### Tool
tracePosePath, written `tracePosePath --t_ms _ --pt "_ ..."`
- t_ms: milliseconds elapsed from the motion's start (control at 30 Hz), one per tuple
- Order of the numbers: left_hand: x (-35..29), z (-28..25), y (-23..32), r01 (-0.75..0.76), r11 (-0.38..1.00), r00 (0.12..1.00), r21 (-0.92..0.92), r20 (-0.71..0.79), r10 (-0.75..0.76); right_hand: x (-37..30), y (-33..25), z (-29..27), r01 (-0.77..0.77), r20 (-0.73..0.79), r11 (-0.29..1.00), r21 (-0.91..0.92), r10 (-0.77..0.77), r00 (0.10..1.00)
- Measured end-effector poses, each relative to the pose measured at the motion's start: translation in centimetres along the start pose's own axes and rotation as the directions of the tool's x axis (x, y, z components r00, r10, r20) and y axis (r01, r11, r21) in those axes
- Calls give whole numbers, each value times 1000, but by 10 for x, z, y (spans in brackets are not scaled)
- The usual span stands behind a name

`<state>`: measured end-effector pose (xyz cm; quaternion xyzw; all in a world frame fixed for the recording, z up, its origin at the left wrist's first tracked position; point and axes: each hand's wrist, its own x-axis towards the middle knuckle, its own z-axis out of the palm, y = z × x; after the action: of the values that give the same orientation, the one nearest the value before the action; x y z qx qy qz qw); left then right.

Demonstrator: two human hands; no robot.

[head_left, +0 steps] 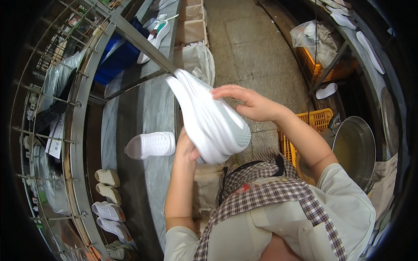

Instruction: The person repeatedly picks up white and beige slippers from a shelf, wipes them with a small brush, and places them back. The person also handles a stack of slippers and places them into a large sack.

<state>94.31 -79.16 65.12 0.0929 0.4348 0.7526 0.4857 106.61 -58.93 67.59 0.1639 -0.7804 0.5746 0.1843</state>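
Observation:
A stack of white shoe soles [204, 117] is held up in front of me, tilted, with a pale grey-green face turned to the right. My left hand [187, 145] grips the stack from its lower left side, the fingers partly hidden beneath it. My right hand [257, 103] is at the upper right of the stack, fingers stretched out, their tips touching or just above the top sole. On the bench [156, 104] to the left, close to my left wrist, lies a single white sole [154, 144] with rows of small marks and a greyish end.
Several white and cream soles [109, 211] line the bench's left side, by a metal rack [72, 143]. Beyond are a blue bin [113, 56] and cloth-lined boxes [198, 61]. To the right stand an orange crate [315, 117], a round metal pan [355, 143] and a shelf with soles [370, 52].

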Motion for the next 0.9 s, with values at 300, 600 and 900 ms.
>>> tracePosePath --t_ms 300,600,900 --pt "0 16 -22 -407 892 890 196 -133 436 -15 7 54 -60 -251 886 461 195 948" --pt "-30 6 -23 -153 754 923 -639 180 340 -31 2 35 259 -212 4 966 583 784" --pt "-34 13 -19 -132 799 927 -586 213 310 -48 16 39 236 -183 -33 971 533 826"
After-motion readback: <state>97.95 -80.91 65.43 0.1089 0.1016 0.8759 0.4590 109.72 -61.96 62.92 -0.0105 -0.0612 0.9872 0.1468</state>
